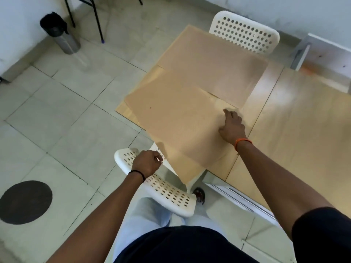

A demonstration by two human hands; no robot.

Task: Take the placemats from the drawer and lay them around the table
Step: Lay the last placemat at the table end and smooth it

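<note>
The left hand [147, 163] hangs curled and empty by the near chair [161, 188]; the right hand [230, 128] presses straight fingers on the near placemat [176, 118] — askew, overhanging the worktop [296, 118] — beyond lies the far placemat [214, 61].

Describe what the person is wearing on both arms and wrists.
The left hand has a thin black band on its wrist. The right hand has an orange band on its wrist. Both forearms are bare; a dark short sleeve covers the right upper arm.
</note>
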